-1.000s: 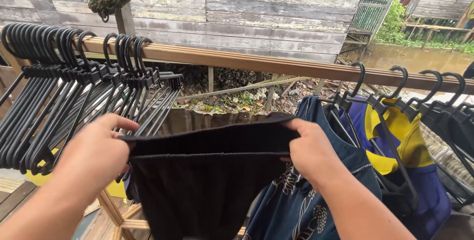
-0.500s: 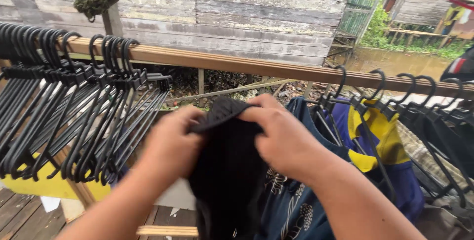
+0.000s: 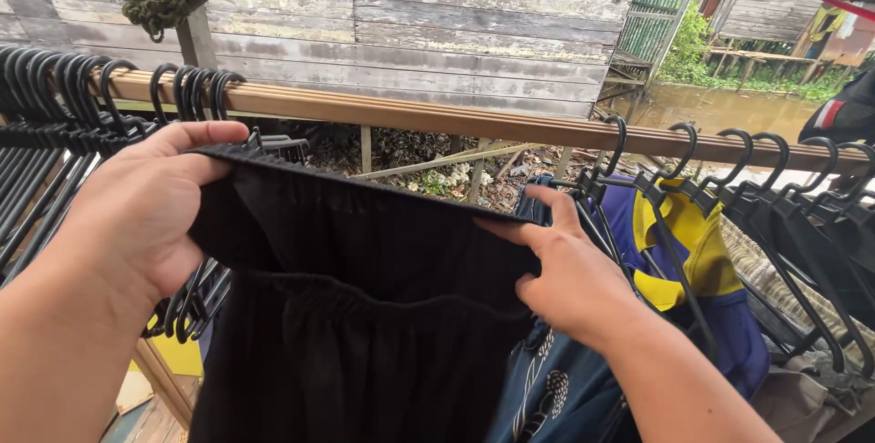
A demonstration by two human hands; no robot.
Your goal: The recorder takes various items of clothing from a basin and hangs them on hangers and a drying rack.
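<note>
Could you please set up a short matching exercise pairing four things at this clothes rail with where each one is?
Things:
1. black garment
2. empty black hangers
3. yellow and blue shirt
4. wooden rail

Places:
A. bunched at the rail's left end
B. stretched between the left hand and right hand
C. running across, under the hanger hooks
D. hanging right of the hands

Pairs: 1-B, 2-A, 3-D, 4-C

Soft, even daylight is cast over everything, and no hard shadows are thrown. The wooden rail (image 3: 474,122) is seen sharply. Below the rail, detail is swallowed in the black garment (image 3: 365,315). Beyond the rail, pale glare is given off the flooded ground (image 3: 720,108). Slight bending is seen towards the frame edges.
</note>
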